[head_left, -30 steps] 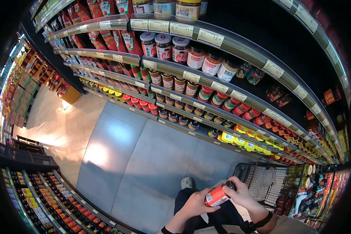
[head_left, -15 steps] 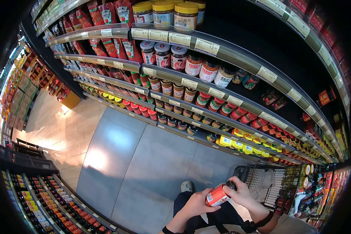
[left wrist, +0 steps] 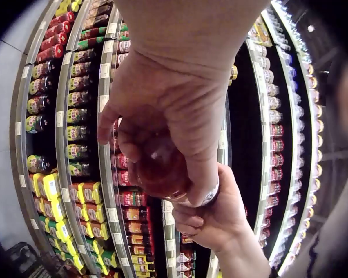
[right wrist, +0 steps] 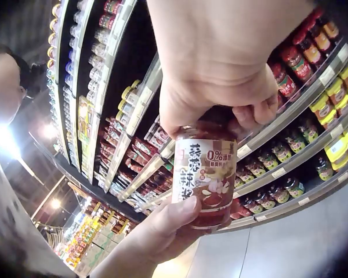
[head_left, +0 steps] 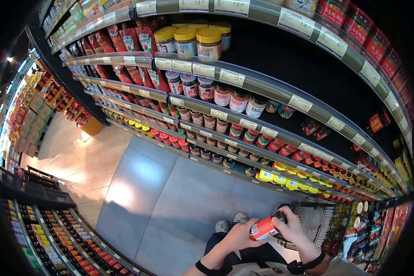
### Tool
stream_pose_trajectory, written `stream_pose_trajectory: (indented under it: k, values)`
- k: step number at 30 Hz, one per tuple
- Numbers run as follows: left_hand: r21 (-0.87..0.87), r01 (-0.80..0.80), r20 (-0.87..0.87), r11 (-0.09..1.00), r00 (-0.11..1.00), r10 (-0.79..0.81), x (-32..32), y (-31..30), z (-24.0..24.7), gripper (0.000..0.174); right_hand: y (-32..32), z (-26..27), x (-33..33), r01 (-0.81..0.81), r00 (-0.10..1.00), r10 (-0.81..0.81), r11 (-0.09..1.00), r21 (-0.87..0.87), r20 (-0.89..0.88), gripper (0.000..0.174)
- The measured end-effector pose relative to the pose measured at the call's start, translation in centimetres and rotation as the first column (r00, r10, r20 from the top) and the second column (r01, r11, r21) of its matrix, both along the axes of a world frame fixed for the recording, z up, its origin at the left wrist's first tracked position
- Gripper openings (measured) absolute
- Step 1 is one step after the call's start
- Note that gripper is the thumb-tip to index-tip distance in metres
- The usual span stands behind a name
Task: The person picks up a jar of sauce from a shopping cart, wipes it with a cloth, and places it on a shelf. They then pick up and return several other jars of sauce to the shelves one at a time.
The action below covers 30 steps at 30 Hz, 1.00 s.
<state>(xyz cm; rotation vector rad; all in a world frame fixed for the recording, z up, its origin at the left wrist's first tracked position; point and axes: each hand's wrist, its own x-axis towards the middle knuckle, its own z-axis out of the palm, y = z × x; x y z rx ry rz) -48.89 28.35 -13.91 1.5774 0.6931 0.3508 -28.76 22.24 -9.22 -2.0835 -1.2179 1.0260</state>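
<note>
A glass jar of red garlic chili sauce (head_left: 263, 228) lies tilted between both hands in front of the body. My left hand (head_left: 238, 237) grips the jar's lower end, its thumb across the printed label in the right wrist view. At the other end my right hand (head_left: 291, 226) holds the dark lid, with fingers curled around it. The label (right wrist: 204, 174) with large characters faces the right wrist camera. From the left wrist view the jar's red base (left wrist: 162, 168) shows under the curled left fingers, while the lid is mostly hidden by the right hand.
Shelves of jars (head_left: 209, 43), sauce pouches (head_left: 145, 39) and yellow-capped bottles (head_left: 267, 175) curve along the far side. A black wire shopping cart (head_left: 324, 225) stands close by on the right. Another shelf of bottles (head_left: 69, 234) is at lower left, with grey floor (head_left: 184, 198) between.
The head view has tilted up, bringing more upper shelf in. Both hands keep the jar and appear slightly further right; a second shoe now shows.
</note>
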Motion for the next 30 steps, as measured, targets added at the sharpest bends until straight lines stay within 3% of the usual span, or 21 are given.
stream_pose_trajectory:
  k: [3,8,12,20,22,23,24,26,28,29,30]
  values:
    - [0.145,-0.036,-0.035,0.989,0.999,0.041,1.8,0.9,2.5,0.073,1.4,2.9,1.6,-0.01,0.999,0.012,0.997,0.072,-0.038,0.041]
    - [0.184,-0.062,0.014,0.981,0.998,0.06,5.0,2.8,6.4,0.07,2.9,5.9,4.6,-0.005,0.997,0.023,0.971,0.238,-0.073,0.032]
    - [0.304,-0.109,0.065,0.946,0.993,0.094,6.6,3.8,7.2,0.068,4.1,7.0,6.4,-0.049,0.997,0.067,0.954,0.296,-0.05,0.035]
    - [0.343,-0.075,0.051,0.936,0.997,0.061,5.2,8.9,10.2,0.068,8.5,9.1,5.3,-0.074,0.993,0.1,0.943,0.326,-0.066,0.043]
    - [0.344,-0.141,0.128,0.928,0.986,0.103,4.6,10.6,10.8,0.073,10.2,9.3,4.7,-0.07,0.993,0.107,0.896,0.439,-0.059,0.042]
    - [0.334,-0.165,0.152,0.928,0.981,0.119,4.2,11.4,11.0,0.086,11.0,10.3,3.9,-0.045,0.99,0.1,0.897,0.439,-0.102,0.041]
    - [0.328,-0.158,0.161,0.932,0.981,0.109,3.8,12.2,11.4,0.086,12.0,10.7,3.2,-0.039,0.992,0.088,0.9,0.434,-0.093,0.041]
    - [0.219,-0.265,0.263,0.939,0.943,0.205,2.7,13.8,12.0,0.098,13.7,11.0,2.2,0.039,0.985,0.057,0.847,0.531,-0.162,0.041]
    - [0.248,-0.283,0.315,0.927,0.928,0.199,1.5,15.8,13.4,0.101,15.1,11.4,1.0,0.195,0.915,-0.018,0.894,0.403,-0.403,0.041]
    - [0.115,-0.232,0.313,0.966,0.931,0.187,0.9,16.8,13.8,0.11,15.9,11.9,0.4,0.217,0.901,-0.034,0.899,0.38,-0.433,0.041]
    - [0.095,-0.218,0.39,0.971,0.906,0.166,0.6,17.8,13.5,0.117,16.9,12.5,-0.2,0.236,0.886,-0.046,0.902,0.362,-0.462,0.041]
